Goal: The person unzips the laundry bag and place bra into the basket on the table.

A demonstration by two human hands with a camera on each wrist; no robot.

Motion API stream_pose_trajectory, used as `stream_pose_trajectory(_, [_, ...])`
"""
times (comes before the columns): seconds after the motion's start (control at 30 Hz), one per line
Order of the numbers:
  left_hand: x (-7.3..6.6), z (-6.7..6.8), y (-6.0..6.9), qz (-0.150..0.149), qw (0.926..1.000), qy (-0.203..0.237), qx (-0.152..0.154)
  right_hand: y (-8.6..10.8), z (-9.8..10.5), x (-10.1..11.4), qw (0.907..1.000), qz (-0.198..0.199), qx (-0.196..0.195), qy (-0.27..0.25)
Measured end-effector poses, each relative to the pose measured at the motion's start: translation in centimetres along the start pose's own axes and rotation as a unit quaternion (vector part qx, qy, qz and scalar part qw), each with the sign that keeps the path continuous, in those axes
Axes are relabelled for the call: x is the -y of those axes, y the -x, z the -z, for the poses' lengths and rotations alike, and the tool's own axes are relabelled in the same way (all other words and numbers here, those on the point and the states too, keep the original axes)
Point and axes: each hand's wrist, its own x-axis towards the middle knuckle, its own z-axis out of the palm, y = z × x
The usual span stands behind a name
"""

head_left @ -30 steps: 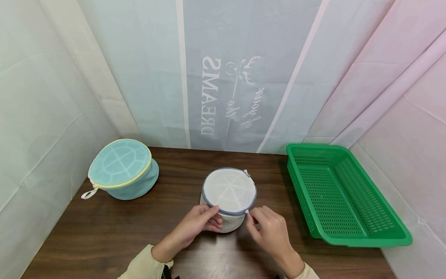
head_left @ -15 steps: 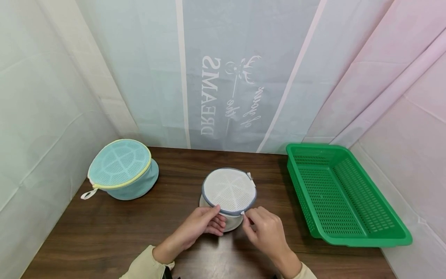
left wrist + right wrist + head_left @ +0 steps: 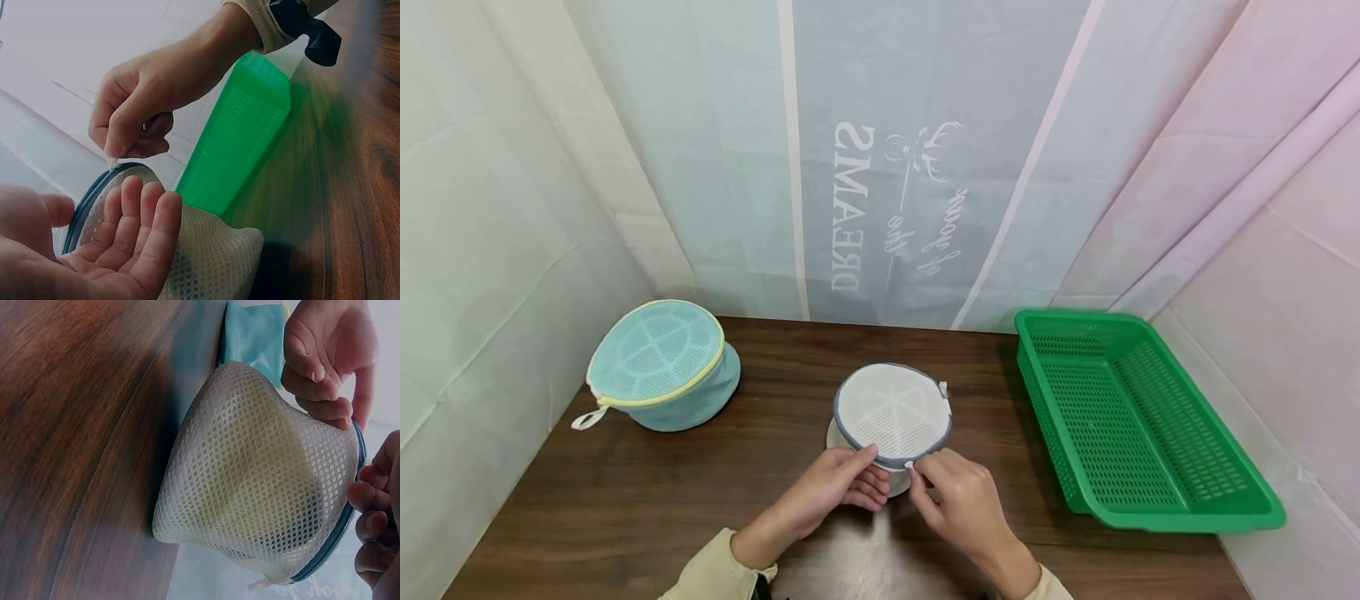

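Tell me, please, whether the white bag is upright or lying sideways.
Upright: the white bag has its mesh top facing up in the head view.

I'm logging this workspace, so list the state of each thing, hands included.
White mesh bag: standing, lid over its top, full closure unclear.
Blue mesh bag: standing, lid over its tilted top.
Green basket: upright, uncovered.
Left hand: holding the white mesh bag's rim.
Right hand: pinching a white tab at that rim.

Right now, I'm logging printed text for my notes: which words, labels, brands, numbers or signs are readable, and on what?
"DREAMS": mirrored, on the backdrop cloth.
"the": seemingly, mirrored script, same cloth.
"of home": likewise.
Tag on the white bag: too small to read.
No brands or numbers readable.
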Motion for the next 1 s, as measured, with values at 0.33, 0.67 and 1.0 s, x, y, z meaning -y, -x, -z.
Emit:
stream_pose_trajectory(0.33, [0.04,0.02,-0.10,0.001,1.0000,-0.008,0.003,-0.24,0.03,0.13,0.9998,0.007,0.018,-0.007])
stream_pose_trajectory(0.67, [0.18,-0.03,-0.18,0.005,0.9999,-0.005,0.008,-0.19,-0.07,0.14,0.9996,0.012,0.026,-0.008])
stream_pose_trajectory(1.0, [0.26,-0.06,-0.02,-0.002,1.0000,0.002,0.005,-0.19,-0.05,0.14,0.9994,0.019,0.027,-0.008])
